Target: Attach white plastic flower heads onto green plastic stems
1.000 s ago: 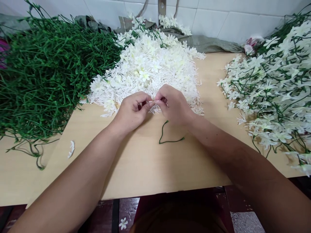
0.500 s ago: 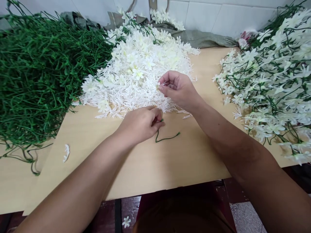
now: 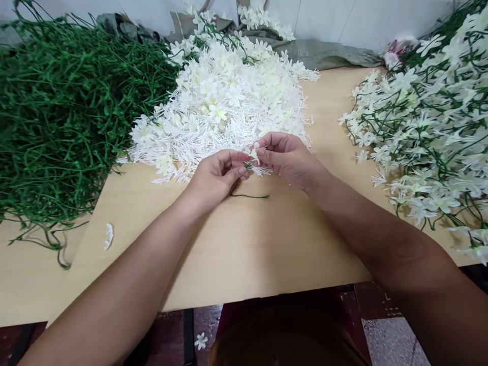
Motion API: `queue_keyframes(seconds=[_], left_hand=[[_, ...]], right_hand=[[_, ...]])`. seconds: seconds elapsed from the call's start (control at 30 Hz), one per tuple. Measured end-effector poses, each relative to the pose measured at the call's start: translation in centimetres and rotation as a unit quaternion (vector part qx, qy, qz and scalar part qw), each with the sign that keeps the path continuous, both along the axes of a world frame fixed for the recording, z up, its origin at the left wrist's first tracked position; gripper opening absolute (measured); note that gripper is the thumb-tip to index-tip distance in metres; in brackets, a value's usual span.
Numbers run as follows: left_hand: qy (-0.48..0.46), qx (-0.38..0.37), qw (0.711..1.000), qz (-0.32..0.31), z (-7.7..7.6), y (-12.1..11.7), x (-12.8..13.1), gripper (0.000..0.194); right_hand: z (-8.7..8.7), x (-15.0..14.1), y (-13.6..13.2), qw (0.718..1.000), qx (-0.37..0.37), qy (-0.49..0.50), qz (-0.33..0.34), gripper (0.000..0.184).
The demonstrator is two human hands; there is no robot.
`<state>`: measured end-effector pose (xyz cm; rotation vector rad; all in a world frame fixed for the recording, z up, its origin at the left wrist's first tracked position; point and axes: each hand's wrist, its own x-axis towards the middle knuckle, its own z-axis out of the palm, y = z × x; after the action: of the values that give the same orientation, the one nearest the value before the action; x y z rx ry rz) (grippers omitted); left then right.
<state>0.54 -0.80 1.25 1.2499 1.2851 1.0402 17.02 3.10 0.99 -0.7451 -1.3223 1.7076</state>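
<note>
My left hand (image 3: pixel 215 178) pinches one end of a thin green stem (image 3: pixel 251 195), whose free end trails over the wooden table (image 3: pixel 244 244). My right hand (image 3: pixel 290 157) pinches a small white plastic flower (image 3: pixel 254 152) and holds it against the stem's tip, right beside my left fingers. Both hands meet at the near edge of a big heap of loose white flowers (image 3: pixel 224 107).
A large pile of bare green stems (image 3: pixel 68 112) fills the left side. Finished green stems bearing white flowers (image 3: pixel 430 122) lie heaped on the right. One stray white flower (image 3: pixel 109 236) lies on the table at the left, another (image 3: pixel 201 340) on the floor below.
My left hand lifted the green stem's end off the table. My right hand came down from the flower heap with a white flower and met the left hand.
</note>
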Motion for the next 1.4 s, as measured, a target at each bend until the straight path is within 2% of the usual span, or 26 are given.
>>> queue_keyframes(seconds=[0.1, 0.27, 0.5, 0.73, 0.97, 1.2, 1.4], left_hand=[[-0.03, -0.039, 0.998, 0.034, 0.25, 0.24, -0.03, 0.007], [-0.04, -0.027, 0.998, 0.031, 0.11, 0.28, -0.32, 0.009], [-0.017, -0.016, 0.999, 0.03, 0.17, 0.27, -0.38, 0.012], [0.019, -0.028, 0.999, 0.031, 0.39, 0.25, -0.41, 0.014], [0.044, -0.034, 0.998, 0.024, 0.51, 0.13, -0.49, 0.009], [0.028, -0.01, 1.0, 0.004, 0.28, 0.1, -0.64, 0.009], [0.035, -0.003, 0.999, 0.0, 0.21, 0.18, -0.81, 0.009]], right_hand=[[-0.32, 0.21, 0.54, 0.999, -0.028, 0.013, -0.005, 0.048], [-0.48, 0.11, 0.33, 0.999, -0.045, -0.008, 0.007, 0.05], [-0.45, -0.18, 0.02, 0.999, -0.004, -0.048, -0.007, 0.048], [-0.42, -0.3, 0.03, 0.985, 0.102, -0.135, -0.024, 0.038], [-0.56, 0.01, 0.33, 0.99, 0.076, -0.121, 0.007, 0.041], [-0.3, 0.3, 0.22, 0.992, 0.059, -0.112, 0.024, 0.045], [-0.19, 0.01, -0.08, 0.988, 0.081, -0.135, -0.011, 0.041]])
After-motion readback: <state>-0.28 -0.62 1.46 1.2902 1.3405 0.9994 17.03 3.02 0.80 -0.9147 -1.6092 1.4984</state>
